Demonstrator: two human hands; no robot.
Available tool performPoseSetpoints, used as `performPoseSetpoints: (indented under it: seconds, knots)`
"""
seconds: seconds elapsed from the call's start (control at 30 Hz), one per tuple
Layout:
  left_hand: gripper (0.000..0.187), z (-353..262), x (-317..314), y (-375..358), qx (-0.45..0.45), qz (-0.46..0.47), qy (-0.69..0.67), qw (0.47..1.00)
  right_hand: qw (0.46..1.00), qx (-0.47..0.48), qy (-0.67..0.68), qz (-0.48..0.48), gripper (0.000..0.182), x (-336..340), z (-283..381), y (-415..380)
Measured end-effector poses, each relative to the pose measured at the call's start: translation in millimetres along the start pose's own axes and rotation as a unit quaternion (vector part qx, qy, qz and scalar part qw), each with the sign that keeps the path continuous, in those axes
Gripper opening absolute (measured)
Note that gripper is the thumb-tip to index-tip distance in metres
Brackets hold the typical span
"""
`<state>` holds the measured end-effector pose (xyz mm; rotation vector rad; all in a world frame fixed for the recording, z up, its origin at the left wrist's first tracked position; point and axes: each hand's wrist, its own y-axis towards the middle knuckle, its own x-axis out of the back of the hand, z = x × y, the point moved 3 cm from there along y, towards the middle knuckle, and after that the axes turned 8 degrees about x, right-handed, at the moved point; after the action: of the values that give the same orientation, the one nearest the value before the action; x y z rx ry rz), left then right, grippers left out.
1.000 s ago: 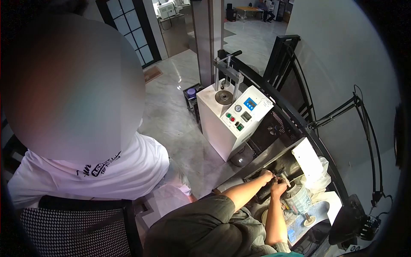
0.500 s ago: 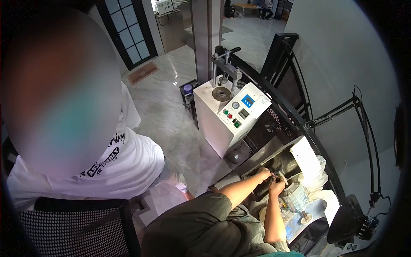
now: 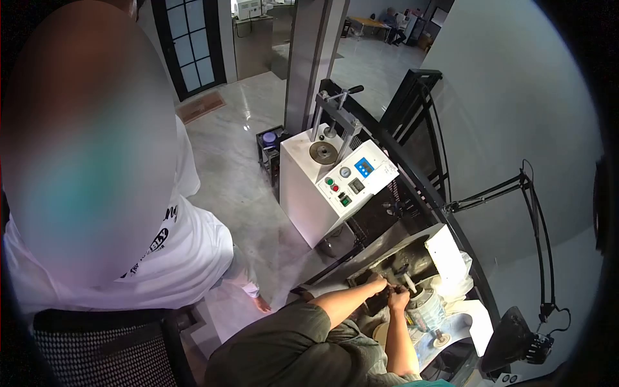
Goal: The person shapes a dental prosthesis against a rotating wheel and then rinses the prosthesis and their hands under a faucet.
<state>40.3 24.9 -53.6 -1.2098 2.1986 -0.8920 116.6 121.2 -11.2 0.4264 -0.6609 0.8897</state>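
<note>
My left hand (image 3: 376, 282) and my right hand (image 3: 398, 298) are close together at the mouth of a dusty metal hood (image 3: 420, 257). Both sets of fingers look closed, pinching something small and dark that I cannot make out. Just right of them a pale tapered spindle (image 3: 410, 282) juts from a worn grey-blue bench motor (image 3: 426, 312). A round wheel (image 3: 441, 339) sits on the motor's other end. Whether the held piece touches the spindle cannot be seen.
A white machine (image 3: 303, 187) with a control panel and press frame stands ahead. On the left is a person in a white shirt (image 3: 187, 251), by a black mesh chair (image 3: 109, 348). A lamp arm (image 3: 532, 219) rises at right, beside a plastic bag (image 3: 456, 280).
The view has shifted, so the bench and machine appear further left and lower. My hands stay together beside the spindle. The other person's hand now shows below the white shirt.
</note>
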Motion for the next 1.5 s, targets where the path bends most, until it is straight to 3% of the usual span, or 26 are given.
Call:
performPoseSetpoints:
  seconds: [0.17,0.3,0.57,0.77,0.83,0.97,1.1,1.17,1.23,1.33,1.37,1.43,1.5]
  knots:
    - [0.017,-1,5,-7,0.018,0.058,-0.054,0.997,0.999,-0.028,-0.028,0.028,0.011,3,-5,7]
    - [0.019,-9,9,-11,0.016,0.063,0.010,0.998,0.999,-0.032,0.001,0.032,0.008,1,0,7]
    - [0.021,-5,21,-13,0.019,0.052,0.059,0.997,0.997,-0.050,0.038,0.048,0.013,-1,20,-3]
    - [0.029,7,20,-4,-0.040,-0.026,0.123,0.991,0.993,-0.090,-0.013,0.074,0.018,1,21,-13]
    - [0.032,9,20,-1,-0.046,-0.040,0.153,0.986,0.996,-0.011,-0.055,0.068,0.021,1,29,-16]
    - [0.027,13,20,-2,-0.070,-0.064,0.187,0.978,0.991,0.015,-0.110,0.071,0.026,3,36,-24]
    - [0.029,5,30,-21,-0.065,-0.073,0.171,0.980,0.994,0.068,-0.079,-0.007,0.028,18,86,-36]
    - [0.031,7,32,-22,-0.063,-0.075,0.173,0.980,0.975,0.149,-0.087,-0.138,0.029,29,124,-45]
    - [0.035,6,39,-25,-0.121,-0.090,0.181,0.972,0.970,0.172,-0.099,-0.140,0.029,24,112,-47]
    - [0.031,7,46,-31,-0.140,-0.117,0.173,0.968,0.989,0.074,-0.128,-0.007,0.039,1,61,-50]
    - [0.030,8,46,-35,-0.149,-0.125,0.172,0.966,0.979,0.095,-0.178,0.030,0.043,-5,34,-56]
    - [0.027,12,45,-36,-0.154,-0.151,0.155,0.964,0.983,0.012,-0.132,0.127,0.046,-5,46,-67]
    - [0.025,13,48,-37,-0.158,-0.180,0.140,0.961,0.985,0.046,-0.119,0.115,0.043,-12,55,-81]
